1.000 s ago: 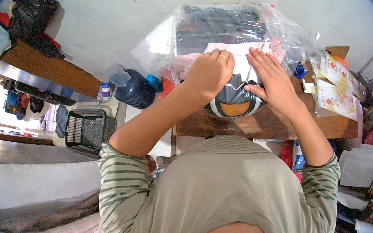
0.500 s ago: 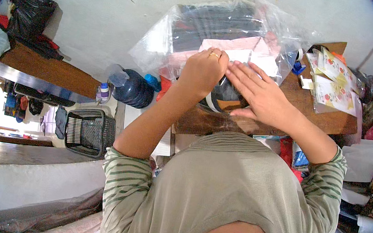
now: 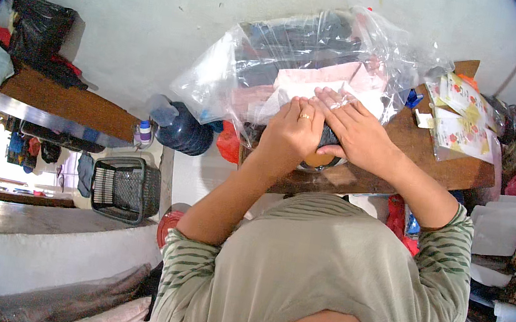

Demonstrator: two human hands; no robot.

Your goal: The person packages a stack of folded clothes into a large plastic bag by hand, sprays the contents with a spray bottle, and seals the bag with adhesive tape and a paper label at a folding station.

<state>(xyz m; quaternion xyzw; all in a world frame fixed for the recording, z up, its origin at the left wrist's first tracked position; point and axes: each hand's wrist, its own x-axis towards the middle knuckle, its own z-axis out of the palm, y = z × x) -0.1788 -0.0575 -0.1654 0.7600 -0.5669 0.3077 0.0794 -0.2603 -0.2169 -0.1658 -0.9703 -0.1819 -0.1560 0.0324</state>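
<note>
A brown wooden tabletop (image 3: 416, 161) against a pale wall carries a large clear plastic bag (image 3: 206, 82), which spreads beyond the fingertips of both hands. The bag is shiny and crumpled, with folded dark cloth (image 3: 296, 47) showing through it and a pale pink sheet (image 3: 331, 74) nearer the hands. A smaller dark bundle (image 3: 329, 138) with an orange patch (image 3: 320, 161) lies directly beneath the hands, mostly covered by them. The right hand (image 3: 358, 130) is spread nearly flat, palm down, thumb apart, gripping nothing visible. The left hand (image 3: 293, 128) rests beside it, touching, fingers together and slightly bent; whether it pinches anything underneath cannot be told. It wears a gold-coloured ring (image 3: 305, 116).
</note>
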